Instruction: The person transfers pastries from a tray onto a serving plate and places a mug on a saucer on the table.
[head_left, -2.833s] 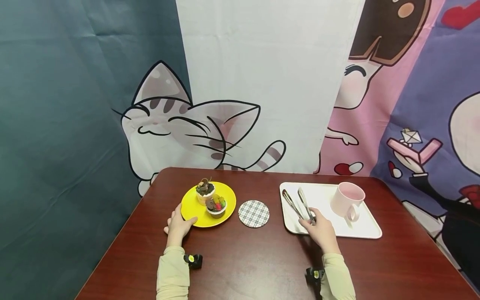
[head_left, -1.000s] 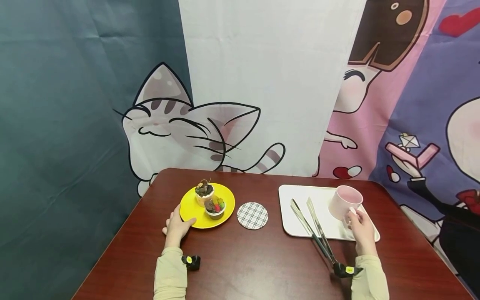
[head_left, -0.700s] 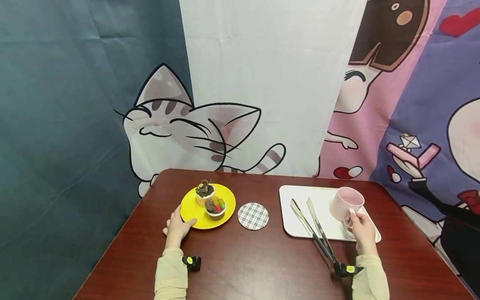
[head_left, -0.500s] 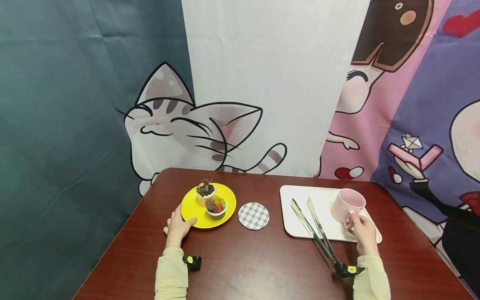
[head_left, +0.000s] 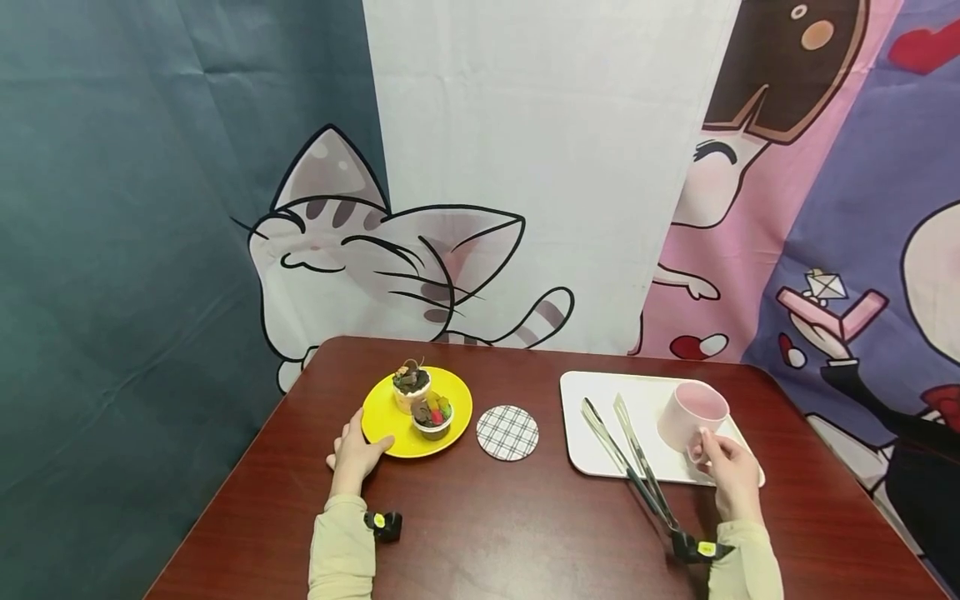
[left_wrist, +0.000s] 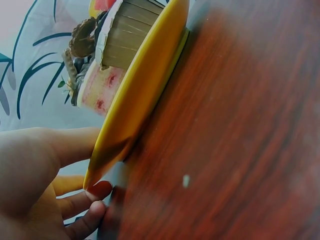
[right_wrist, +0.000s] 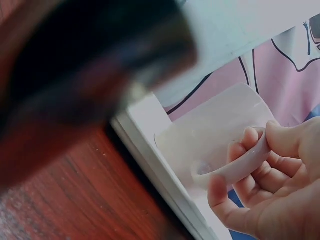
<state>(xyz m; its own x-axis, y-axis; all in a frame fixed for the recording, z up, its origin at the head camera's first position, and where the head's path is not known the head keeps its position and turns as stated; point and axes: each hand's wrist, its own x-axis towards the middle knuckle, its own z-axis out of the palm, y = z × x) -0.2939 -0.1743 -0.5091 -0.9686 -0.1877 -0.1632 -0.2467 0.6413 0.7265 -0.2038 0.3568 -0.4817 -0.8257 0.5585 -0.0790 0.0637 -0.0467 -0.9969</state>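
My left hand holds the left rim of a yellow plate, thumb over the top and fingers at its outer edge. On the plate stand two cupcakes: a pink-sided one with dark topping and a fruit-topped one in a paper cup. With curled fingers through its handle, my right hand grips a pale pink mug. The mug is upright at the right of a white tray; whether its base touches the tray cannot be told. Metal tongs lie spread across the tray's front edge.
A round checked coaster lies between plate and tray on the dark red-brown table. The tongs' handle end sits close to the right wrist camera. A printed cloth backdrop hangs behind the table.
My right hand has let go of the tongs, which now reach over the tray's front edge, and taken the mug's handle. The mug has shifted slightly. My left hand stays at the plate.
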